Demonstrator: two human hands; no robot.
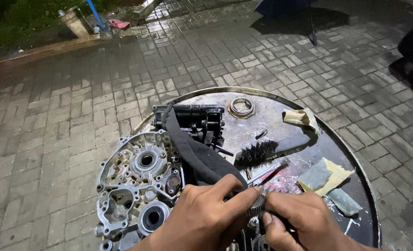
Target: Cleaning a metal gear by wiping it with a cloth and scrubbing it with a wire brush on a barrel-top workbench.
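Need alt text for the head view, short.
Two bare hands, left hand and right hand, pinch a small toothed gear with a dark rag over a round metal drum top. An aluminium engine case, wire brush and sandpaper scraps lie on it; wet paving surrounds.

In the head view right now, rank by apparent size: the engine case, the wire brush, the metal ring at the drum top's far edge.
1. engine case, largest by far
2. wire brush
3. metal ring, smallest, though it lies farthest from the camera, which shrinks it

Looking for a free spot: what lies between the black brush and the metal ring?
Head view: only bare, stained drum top between black brush and metal ring.
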